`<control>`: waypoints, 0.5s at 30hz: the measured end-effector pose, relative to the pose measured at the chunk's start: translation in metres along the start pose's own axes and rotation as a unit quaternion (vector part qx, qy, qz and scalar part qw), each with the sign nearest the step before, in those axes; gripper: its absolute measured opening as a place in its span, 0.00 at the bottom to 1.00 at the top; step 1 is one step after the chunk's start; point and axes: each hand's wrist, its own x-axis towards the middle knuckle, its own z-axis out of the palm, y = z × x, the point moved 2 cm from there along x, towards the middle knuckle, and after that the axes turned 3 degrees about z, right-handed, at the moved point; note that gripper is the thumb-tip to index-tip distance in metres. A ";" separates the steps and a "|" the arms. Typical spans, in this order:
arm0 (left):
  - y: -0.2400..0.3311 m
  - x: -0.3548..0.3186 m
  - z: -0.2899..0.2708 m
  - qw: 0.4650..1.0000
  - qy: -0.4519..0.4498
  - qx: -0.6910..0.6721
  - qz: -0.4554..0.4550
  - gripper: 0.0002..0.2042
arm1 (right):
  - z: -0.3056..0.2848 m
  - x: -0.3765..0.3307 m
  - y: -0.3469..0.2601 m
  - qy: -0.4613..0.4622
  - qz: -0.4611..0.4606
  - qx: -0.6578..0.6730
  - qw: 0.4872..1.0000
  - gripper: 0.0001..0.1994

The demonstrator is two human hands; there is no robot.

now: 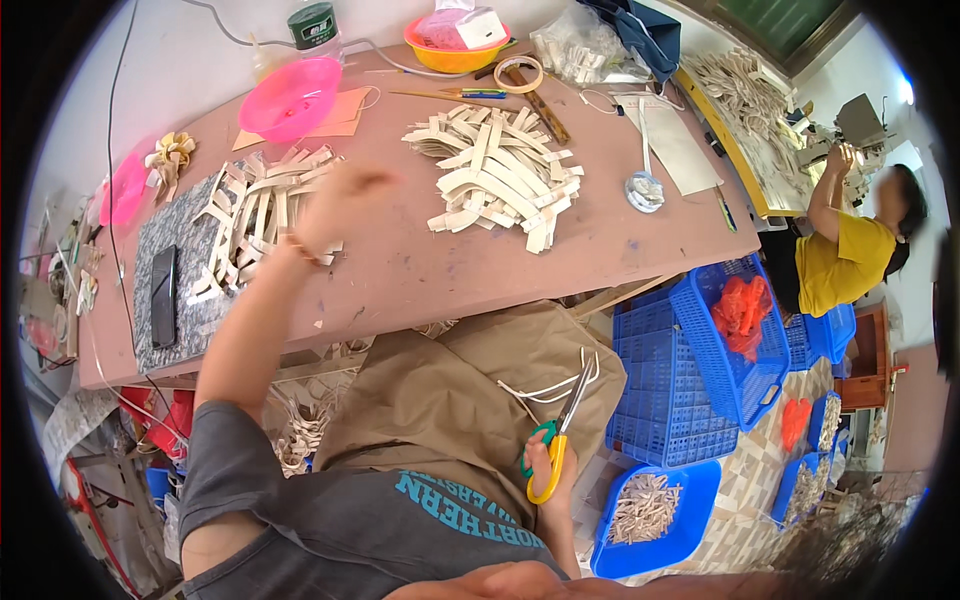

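Yellow-and-green-handled metal scissors (562, 431) sat clasped in the right grip (542, 464) outside the front edge of the pinkish-brown surface (390, 275), while the left grip (352, 190), too blurred to tell, hung by open room between flat, pale strips (500, 170).

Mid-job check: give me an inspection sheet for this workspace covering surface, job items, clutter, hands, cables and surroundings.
Surface: brownish table, with small dark stains.
Job items: left pile of pale strips, partly on a grey speckled slab; right pile of pale strips; scissors with yellow and green handles.
Clutter: dark phone on the slab; pink bowl toward the back.
Hands: left hand blurred near the left pile, contact unclear; right hand holds the scissors by the handles, off the table.
Cables: dark cable runs down the view at the table's left end.
Surroundings: blue crates and blue tub at right; co-worker in yellow beyond.
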 end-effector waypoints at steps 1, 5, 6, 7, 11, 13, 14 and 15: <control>0.026 0.005 0.041 0.983 -0.096 -0.136 -0.079 0.09 | -0.001 -0.001 -0.003 0.005 -0.005 -0.020 1.000 0.14; 0.027 0.012 0.140 0.848 -0.131 -0.471 -0.205 0.08 | 0.008 -0.012 -0.020 0.006 0.001 -0.029 1.000 0.07; 0.028 0.016 0.155 0.816 -0.124 -0.519 -0.223 0.08 | 0.005 -0.015 -0.016 0.010 0.006 -0.022 1.000 0.06; 0.029 0.021 0.163 0.819 -0.110 -0.513 -0.232 0.07 | 0.003 -0.017 -0.013 0.012 0.013 -0.015 1.000 0.06; 0.040 0.034 0.176 0.832 -0.091 -0.484 -0.256 0.07 | -0.007 -0.019 -0.008 0.020 0.017 -0.024 0.999 0.06; 0.043 0.033 0.179 0.834 -0.124 -0.469 -0.263 0.07 | -0.008 -0.018 -0.007 0.027 0.012 -0.022 0.999 0.06; 0.045 0.029 0.178 0.836 -0.117 -0.468 -0.261 0.07 | -0.009 -0.016 -0.004 0.022 0.001 -0.006 1.000 0.08; 0.045 0.020 0.179 0.836 -0.111 -0.469 -0.262 0.08 | -0.009 -0.013 0.001 0.019 -0.006 0.007 1.000 0.09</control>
